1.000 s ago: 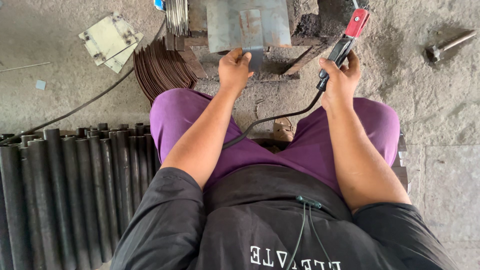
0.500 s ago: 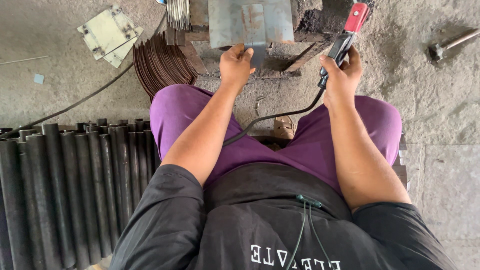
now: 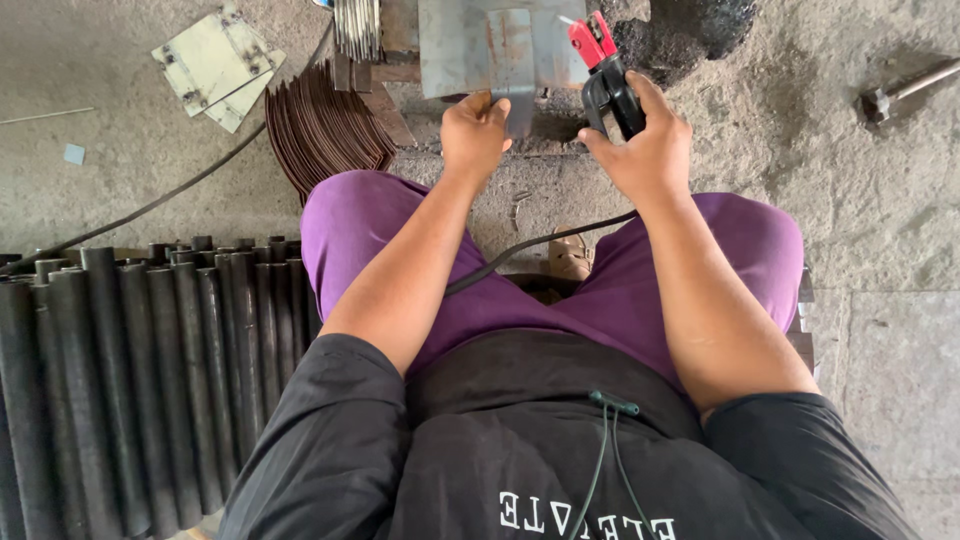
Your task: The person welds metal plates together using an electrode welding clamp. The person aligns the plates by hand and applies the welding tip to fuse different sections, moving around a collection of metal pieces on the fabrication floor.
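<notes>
My left hand [image 3: 474,132] grips the lower edge of a narrow rusty metal strip [image 3: 512,62] that lies on a grey steel plate [image 3: 452,48] at the top of the head view. My right hand [image 3: 645,140] is closed around a black welding electrode holder with red jaws [image 3: 602,72], its tip near the plate's right edge. A black cable [image 3: 520,250] runs from the holder down between my purple-clad knees.
A row of dark steel pipes [image 3: 130,370] lies at my left. A stack of curved rusty metal pieces [image 3: 325,125] sits beside the plate, pale flat plates [image 3: 215,65] further left. A hammer [image 3: 900,92] lies on the concrete at the right, a bundle of welding rods [image 3: 357,25] at the top.
My right hand has brought the electrode holder leftward, from well right of the plate to its right edge. My left hand stays on the strip.
</notes>
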